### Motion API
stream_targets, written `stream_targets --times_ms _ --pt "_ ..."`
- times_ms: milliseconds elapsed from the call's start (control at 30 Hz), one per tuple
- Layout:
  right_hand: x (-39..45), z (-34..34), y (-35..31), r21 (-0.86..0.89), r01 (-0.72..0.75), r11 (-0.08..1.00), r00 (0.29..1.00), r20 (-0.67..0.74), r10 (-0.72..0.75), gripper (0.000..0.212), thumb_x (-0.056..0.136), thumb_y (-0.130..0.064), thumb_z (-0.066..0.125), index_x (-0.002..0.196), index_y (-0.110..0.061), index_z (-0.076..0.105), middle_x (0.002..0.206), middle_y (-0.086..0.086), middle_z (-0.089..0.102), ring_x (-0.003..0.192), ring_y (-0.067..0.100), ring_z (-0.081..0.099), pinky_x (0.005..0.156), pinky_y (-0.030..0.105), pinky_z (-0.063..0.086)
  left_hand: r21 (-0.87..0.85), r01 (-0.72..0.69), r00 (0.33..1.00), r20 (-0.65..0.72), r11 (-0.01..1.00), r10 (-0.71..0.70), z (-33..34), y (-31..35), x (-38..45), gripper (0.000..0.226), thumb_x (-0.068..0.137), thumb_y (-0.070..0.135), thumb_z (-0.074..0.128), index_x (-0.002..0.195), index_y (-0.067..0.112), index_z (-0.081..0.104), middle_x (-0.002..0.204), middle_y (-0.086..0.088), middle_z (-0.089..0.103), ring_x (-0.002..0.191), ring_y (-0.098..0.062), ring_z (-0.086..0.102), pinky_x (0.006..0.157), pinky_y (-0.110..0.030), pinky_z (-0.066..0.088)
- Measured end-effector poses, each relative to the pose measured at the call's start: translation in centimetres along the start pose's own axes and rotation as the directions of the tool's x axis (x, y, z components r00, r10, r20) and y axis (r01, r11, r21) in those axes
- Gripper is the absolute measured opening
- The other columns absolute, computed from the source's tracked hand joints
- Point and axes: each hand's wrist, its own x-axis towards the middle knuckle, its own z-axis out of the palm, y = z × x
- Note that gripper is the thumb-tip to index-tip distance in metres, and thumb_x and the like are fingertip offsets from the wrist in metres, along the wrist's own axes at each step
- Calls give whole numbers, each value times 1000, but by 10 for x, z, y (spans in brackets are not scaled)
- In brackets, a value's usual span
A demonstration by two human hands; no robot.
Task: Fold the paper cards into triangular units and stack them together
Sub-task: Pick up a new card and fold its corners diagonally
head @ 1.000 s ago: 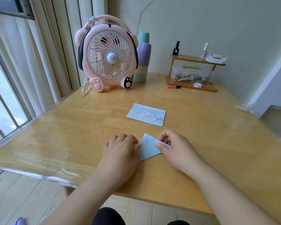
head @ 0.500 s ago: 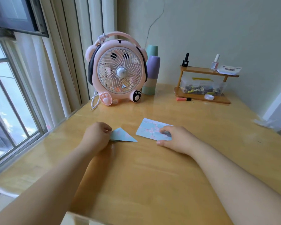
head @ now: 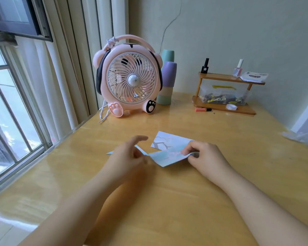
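A pale wall with a thin crack backs a glossy wooden counter, and daylight comes through the barred window on the left; next along stands a pink bear-shaped fan, with a stack of pastel cups just behind its right side; further right a small wooden shelf carries two little bottles and a packet on top, a clear box of clips beneath, and an orange marker lying at its foot. Nearer to me, the folded triangular unit lies flat on the counter, mostly hidden under the left hand, with a corner poking out to the left; that hand hovers over it with its fingers loosely spread and gripping nothing. Just right of it, a blue flowered card is lifted off the counter, pinched at its right edge by the right hand, thumb and fingers curled round the paper; another card lies flat just behind it.
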Motion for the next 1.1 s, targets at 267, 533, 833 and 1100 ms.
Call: stream_targets --times_ms 267,533,833,1100 --pt "-25 -32 9 671 175 721 966 -259 6 61 79 25 52 57 -30 66 121 -10 57 107 0 59 78 20 51 -344 70 996 70 936 -49 39 34 -8 74 82 0 57 136 47 37 118 6 56 86 -23 69 71 -25 56" --pt "-42 -38 22 512 224 829 953 -294 -76 40 67 4 67 61 -35 67 122 -25 49 120 -1 48 90 18 45 -855 326 939 340 403 -39 51 46 -18 38 80 26 65 114 10 61 90 -12 72 72 -21 71 63 -31 59" --pt "-53 -24 6 -261 498 827 841 -88 -535 22 69 -28 60 90 -37 59 124 -19 50 123 9 35 102 23 16 -781 258 962 260 569 -80 56 30 -25 26 92 -6 49 105 9 66 98 -12 74 83 -20 71 74 -28 59" --pt "-61 -24 1 99 259 961 913 -351 -209 20 76 -44 68 66 -35 54 103 -24 57 107 0 49 92 16 32 -836 322 928 371 445 24 54 36 -29 27 96 1 42 109 2 66 113 -15 69 106 -25 66 86 -32 55"
